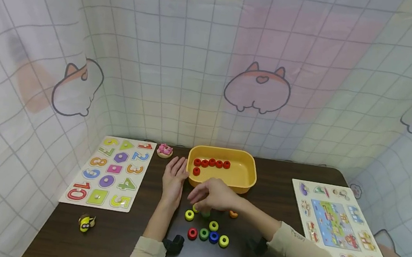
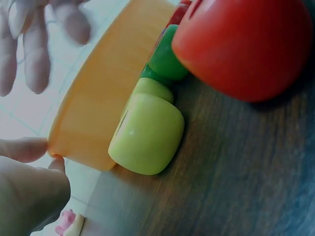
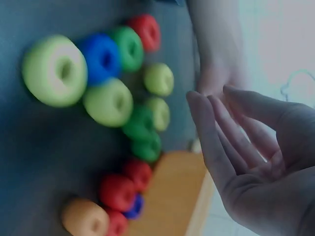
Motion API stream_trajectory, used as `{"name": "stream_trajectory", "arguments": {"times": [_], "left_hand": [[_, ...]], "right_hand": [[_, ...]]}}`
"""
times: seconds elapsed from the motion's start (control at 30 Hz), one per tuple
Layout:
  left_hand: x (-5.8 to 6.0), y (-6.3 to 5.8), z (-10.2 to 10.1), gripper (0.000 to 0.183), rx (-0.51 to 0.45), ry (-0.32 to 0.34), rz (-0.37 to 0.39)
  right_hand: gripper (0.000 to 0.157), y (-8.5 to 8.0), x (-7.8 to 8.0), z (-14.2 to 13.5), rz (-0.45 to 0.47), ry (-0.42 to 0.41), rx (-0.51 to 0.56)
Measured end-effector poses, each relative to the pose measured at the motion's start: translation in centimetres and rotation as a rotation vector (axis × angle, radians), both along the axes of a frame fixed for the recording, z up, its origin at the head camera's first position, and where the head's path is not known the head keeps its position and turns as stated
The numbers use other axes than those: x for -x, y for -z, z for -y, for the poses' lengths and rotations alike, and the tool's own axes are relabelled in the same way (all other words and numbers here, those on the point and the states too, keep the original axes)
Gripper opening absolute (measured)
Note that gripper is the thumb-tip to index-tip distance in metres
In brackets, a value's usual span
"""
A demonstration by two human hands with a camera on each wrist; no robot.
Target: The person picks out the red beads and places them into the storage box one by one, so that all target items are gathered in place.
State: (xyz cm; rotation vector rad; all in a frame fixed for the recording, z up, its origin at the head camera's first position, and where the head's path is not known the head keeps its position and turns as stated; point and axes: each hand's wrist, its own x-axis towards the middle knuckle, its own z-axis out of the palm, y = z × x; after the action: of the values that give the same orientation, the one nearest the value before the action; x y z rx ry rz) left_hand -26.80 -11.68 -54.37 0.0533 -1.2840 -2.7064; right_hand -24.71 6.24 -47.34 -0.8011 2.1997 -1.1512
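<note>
My left hand (image 1: 174,183) rests along the left wall of a yellow plastic basin (image 1: 240,178), its fingers mostly straight and touching the rim. Several red beads (image 1: 212,162) lie inside the basin in a row, one below it. My right hand (image 1: 217,194) hovers in front of the basin above loose beads, fingers bent. In the right wrist view a gap shows between thumb and index fingertips, with nothing held. On the table are a red bead (image 1: 192,233), a green bead (image 1: 204,233), a blue bead (image 1: 213,236), yellow beads (image 1: 224,241) and an orange bead (image 1: 233,214). My right hand hides some beads.
A number puzzle board (image 1: 108,172) lies left, a picture puzzle board (image 1: 341,229) right. A pink figurine (image 1: 165,150) stands beside the basin. A small yellow toy (image 1: 86,222) is at front left. A patterned curtain (image 1: 197,79) rises behind the table.
</note>
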Motion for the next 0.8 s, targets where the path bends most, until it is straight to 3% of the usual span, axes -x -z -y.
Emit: {"name": "stream_trajectory", "arguments": {"times": [0.17,0.37,0.57,0.8], "left_hand": [[0.2,-0.1,0.0,0.066,0.003,0.003,0.004],[0.1,0.2,0.0,0.067,-0.01,-0.011,0.015],[0.2,0.3,0.0,0.067,-0.024,-0.014,0.011],[0.3,0.2,0.0,0.067,-0.027,-0.02,0.018]], "right_hand": [[0.024,1.8,-2.1,0.0,0.081,-0.041,-0.012],[0.02,3.4,-3.4,0.4,0.095,-0.036,-0.077],[0.019,4.2,-3.7,0.7,0.183,-0.024,-0.047],[0.021,3.3,-2.9,0.4,0.236,-0.015,0.01]]}}
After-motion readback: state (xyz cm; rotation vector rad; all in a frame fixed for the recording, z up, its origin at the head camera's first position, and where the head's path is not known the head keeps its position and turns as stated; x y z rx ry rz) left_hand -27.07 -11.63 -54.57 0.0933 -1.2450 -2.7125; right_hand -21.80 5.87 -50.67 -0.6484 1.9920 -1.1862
